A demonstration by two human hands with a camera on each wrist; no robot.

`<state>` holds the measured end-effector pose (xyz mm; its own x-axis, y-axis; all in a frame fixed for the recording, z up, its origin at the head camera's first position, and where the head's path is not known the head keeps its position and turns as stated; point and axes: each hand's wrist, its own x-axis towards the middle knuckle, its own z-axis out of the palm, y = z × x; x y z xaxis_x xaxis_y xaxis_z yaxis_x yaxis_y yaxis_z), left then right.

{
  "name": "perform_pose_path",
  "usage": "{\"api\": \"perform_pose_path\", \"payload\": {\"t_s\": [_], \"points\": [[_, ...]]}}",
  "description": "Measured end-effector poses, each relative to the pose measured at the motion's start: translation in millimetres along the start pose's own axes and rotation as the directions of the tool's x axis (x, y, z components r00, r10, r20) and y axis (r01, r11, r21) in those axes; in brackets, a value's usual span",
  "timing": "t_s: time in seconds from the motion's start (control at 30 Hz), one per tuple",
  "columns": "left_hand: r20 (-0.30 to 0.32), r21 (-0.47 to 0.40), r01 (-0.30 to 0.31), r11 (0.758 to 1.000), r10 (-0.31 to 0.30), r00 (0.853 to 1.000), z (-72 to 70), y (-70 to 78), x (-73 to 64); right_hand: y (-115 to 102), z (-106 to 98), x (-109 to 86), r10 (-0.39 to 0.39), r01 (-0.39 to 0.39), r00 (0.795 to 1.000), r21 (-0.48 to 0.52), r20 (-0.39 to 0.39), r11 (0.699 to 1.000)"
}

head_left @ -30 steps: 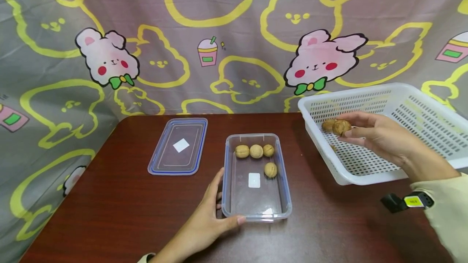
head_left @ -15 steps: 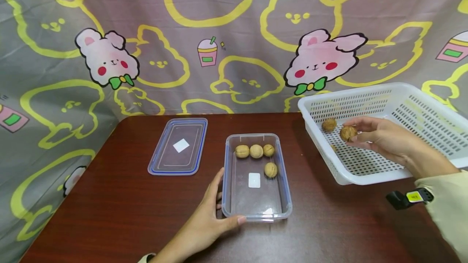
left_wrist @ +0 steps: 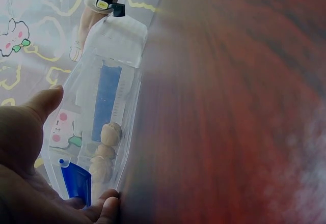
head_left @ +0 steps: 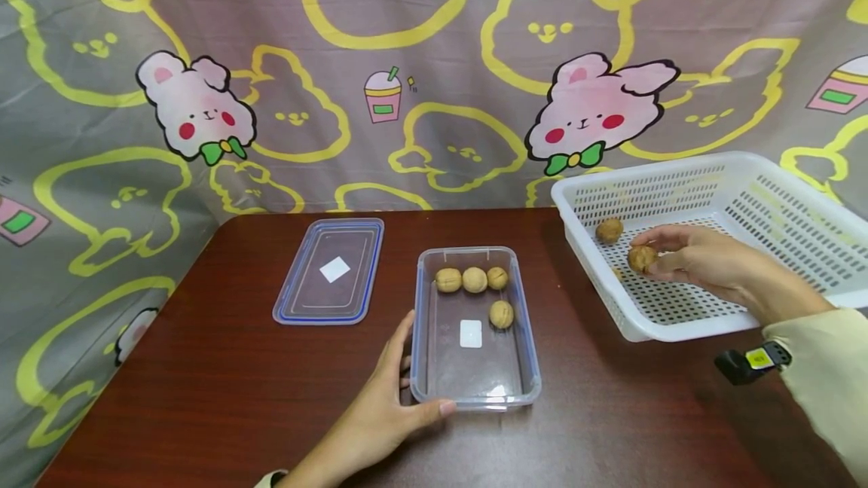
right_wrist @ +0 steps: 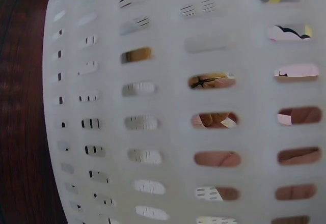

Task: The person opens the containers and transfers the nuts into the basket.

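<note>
My right hand (head_left: 712, 266) reaches into the white slotted basket (head_left: 610, 311) and pinches a walnut (head_left: 641, 258) between thumb and fingers, low over the basket floor. Another walnut (head_left: 609, 230) lies by the basket's left wall, with a sliver of a tan piece near the same wall. In the right wrist view the basket wall (right_wrist: 173, 102) fills the picture; parts of the hand and walnut show through its slots. My left hand (head_left: 389, 398) holds the near left corner of a clear plastic container (head_left: 447, 375), thumb at the front rim. Several walnuts (head_left: 475, 280) sit inside it, mostly along its far end.
A clear lid (head_left: 332, 273) with a blue seal lies flat to the left of the container. Brown tabletop (head_left: 224, 375) runs around these things. A patterned curtain (head_left: 285, 81) hangs along the table's back edge.
The right hand has lowered the walnut toward the basket floor, away from the other walnut by the left wall. The left hand and the container have stayed where they were.
</note>
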<state>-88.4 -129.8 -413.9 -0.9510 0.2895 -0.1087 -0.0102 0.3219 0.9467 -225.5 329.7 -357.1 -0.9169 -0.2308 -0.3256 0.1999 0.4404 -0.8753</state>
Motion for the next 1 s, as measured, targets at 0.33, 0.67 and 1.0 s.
{"api": "perform_pose_path", "payload": {"t_s": [0.33,0.67,1.0], "points": [[-0.015,0.009,-0.009,1.000,0.009,1.000,0.3,1.8,-0.9,-1.3,2.5,0.0,0.024,-0.020,0.997,-0.053,0.070,0.998],[-0.017,0.023,0.004,1.000,-0.003,1.000,0.3,2.0,-1.1,-4.8,6.2,-0.9,0.050,-0.032,0.995,-0.191,0.087,0.981],[0.002,-0.012,-0.001,1.000,0.001,1.000,0.4,2.0,0.0,-4.2,5.7,-1.5,0.070,-0.050,0.995,-0.255,0.070,0.966]]}}
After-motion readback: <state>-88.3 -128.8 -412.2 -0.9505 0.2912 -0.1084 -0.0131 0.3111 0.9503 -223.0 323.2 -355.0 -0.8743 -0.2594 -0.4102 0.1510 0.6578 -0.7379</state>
